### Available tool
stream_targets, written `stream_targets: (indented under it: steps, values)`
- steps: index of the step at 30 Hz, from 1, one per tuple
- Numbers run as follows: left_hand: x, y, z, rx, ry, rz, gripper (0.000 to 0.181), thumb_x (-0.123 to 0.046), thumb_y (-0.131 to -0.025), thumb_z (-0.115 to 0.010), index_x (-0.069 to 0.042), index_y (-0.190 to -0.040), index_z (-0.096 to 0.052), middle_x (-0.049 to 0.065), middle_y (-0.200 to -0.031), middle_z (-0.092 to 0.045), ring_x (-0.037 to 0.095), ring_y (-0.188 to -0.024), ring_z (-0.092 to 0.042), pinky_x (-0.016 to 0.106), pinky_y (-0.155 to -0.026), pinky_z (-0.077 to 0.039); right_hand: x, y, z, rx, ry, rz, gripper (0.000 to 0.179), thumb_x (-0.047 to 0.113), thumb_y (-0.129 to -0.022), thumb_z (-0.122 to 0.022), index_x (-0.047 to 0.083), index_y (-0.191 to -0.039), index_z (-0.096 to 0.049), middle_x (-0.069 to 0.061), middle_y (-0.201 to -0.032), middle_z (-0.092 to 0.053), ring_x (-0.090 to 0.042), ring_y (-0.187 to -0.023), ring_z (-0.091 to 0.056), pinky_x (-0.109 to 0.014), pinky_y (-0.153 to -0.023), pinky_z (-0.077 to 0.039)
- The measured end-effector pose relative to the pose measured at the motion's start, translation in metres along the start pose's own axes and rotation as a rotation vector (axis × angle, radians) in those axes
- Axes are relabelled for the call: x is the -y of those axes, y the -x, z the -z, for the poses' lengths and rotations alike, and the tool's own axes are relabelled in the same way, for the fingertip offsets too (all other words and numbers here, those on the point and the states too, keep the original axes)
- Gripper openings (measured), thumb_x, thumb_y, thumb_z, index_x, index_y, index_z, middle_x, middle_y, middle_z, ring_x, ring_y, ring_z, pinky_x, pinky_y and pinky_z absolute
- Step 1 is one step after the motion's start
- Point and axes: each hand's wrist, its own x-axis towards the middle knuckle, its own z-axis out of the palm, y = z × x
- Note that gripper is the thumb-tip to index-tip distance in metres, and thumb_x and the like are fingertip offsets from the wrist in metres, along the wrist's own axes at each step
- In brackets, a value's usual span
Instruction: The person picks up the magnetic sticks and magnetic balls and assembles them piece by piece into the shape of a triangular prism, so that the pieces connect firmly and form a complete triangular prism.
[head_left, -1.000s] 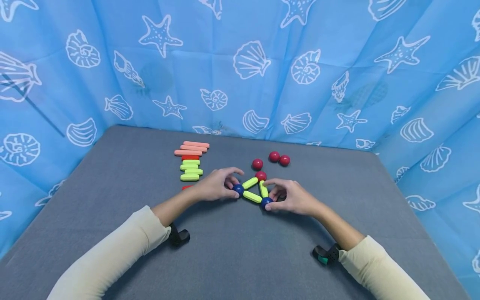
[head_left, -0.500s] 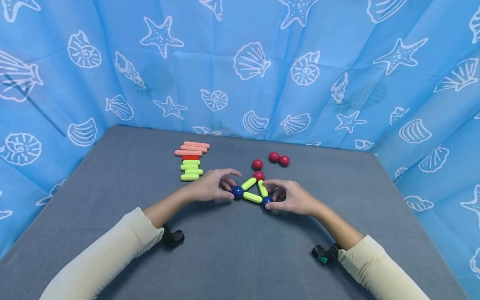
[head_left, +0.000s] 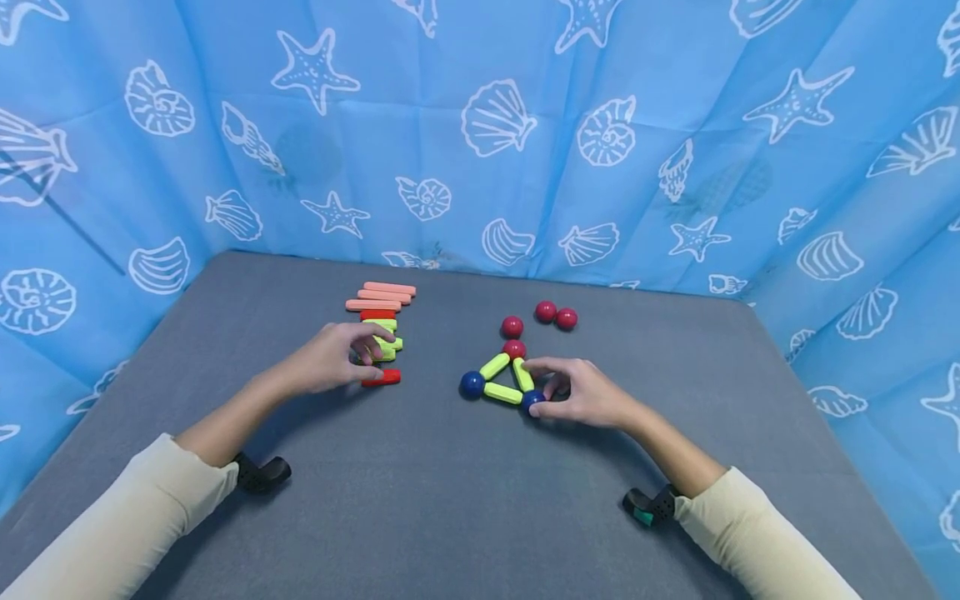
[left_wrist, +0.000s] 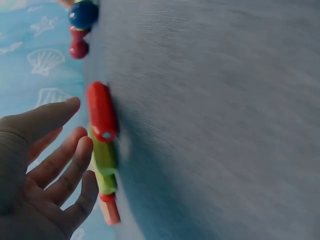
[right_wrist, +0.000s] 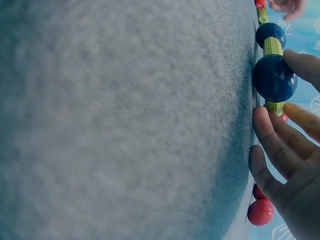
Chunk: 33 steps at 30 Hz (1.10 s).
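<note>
A triangle of yellow-green magnetic rods joins two blue balls and a dark red ball (head_left: pixel 513 349) on the grey table. At its near right corner, my right hand (head_left: pixel 581 393) holds the blue ball (right_wrist: pixel 274 78) between thumb and fingers, the index finger along the adjoining yellow-green rod (head_left: pixel 522 375). The other blue ball (head_left: pixel 472 383) lies at the left corner, untouched. Farther left, my left hand (head_left: pixel 333 358) hovers with parted fingers over a short red rod (left_wrist: pixel 101 111); the left wrist view shows the thumb tip beside it and nothing gripped.
Beyond my left hand lie several yellow-green rods (head_left: pixel 386 343), another red rod (head_left: pixel 377 315) and three salmon-pink rods (head_left: pixel 385 296). Behind the triangle are loose dark red balls (head_left: pixel 546 312). A blue shell-print curtain (head_left: pixel 420 125) hangs at the table's far edge.
My left hand has let go of the left blue ball and moved left to the short red rod. The right hand stays at its blue ball; the triangle has shifted slightly.
</note>
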Motion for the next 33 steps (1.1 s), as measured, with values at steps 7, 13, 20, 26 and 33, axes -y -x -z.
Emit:
stream_targets:
  steps: [7, 13, 20, 26, 33]
  values:
    - [0.004, 0.01, -0.007, 0.066, -0.116, 0.024, 0.046, -0.007, -0.082, -0.08, -0.007, -0.124, -0.064, 0.001, -0.099, -0.07, 0.018, -0.09, -0.062, 0.045, -0.085, -0.051, -0.001, -0.002, 0.0, 0.003, 0.008, -0.007, 0.057, 0.016, -0.087, -0.075, -0.002, -0.138, -0.054, -0.014, -0.124, -0.063, -0.02, -0.088, -0.063, -0.031, -0.074, -0.053]
    - [-0.003, 0.006, -0.013, 0.033, -0.096, 0.01, 0.042, -0.006, -0.085, -0.077, -0.006, -0.124, -0.064, 0.001, -0.099, -0.07, 0.016, -0.089, -0.064, 0.041, -0.083, -0.053, 0.001, -0.003, -0.001, 0.01, 0.017, -0.02, 0.059, 0.018, -0.086, -0.075, -0.001, -0.139, -0.054, -0.013, -0.123, -0.063, -0.017, -0.089, -0.064, -0.031, -0.075, -0.054]
    - [-0.026, -0.021, -0.03, -0.084, 0.139, -0.042, 0.041, -0.005, -0.087, -0.074, -0.005, -0.127, -0.062, 0.007, -0.107, -0.07, 0.019, -0.092, -0.067, 0.037, -0.082, -0.056, -0.001, -0.002, -0.001, 0.004, 0.017, -0.026, 0.059, 0.016, -0.086, -0.075, 0.0, -0.138, -0.055, -0.014, -0.126, -0.063, -0.018, -0.09, -0.064, -0.033, -0.077, -0.054]
    - [-0.056, -0.06, -0.051, -0.118, 0.255, -0.033, 0.04, -0.004, -0.091, -0.07, -0.005, -0.13, -0.062, 0.012, -0.117, -0.067, 0.024, -0.101, -0.067, 0.039, -0.091, -0.055, 0.0, -0.002, -0.001, 0.013, 0.015, -0.031, 0.059, 0.018, -0.087, -0.075, -0.001, -0.139, -0.054, -0.014, -0.126, -0.063, -0.02, -0.091, -0.063, -0.036, -0.076, -0.055]
    - [-0.071, -0.099, -0.072, -0.109, 0.303, -0.066, 0.033, -0.005, -0.091, -0.071, -0.003, -0.124, -0.063, 0.007, -0.116, -0.067, 0.021, -0.109, -0.064, 0.037, -0.096, -0.052, 0.002, -0.003, -0.001, 0.009, 0.022, -0.018, 0.058, 0.017, -0.087, -0.074, -0.001, -0.138, -0.055, -0.013, -0.125, -0.064, -0.019, -0.089, -0.064, -0.032, -0.074, -0.055]
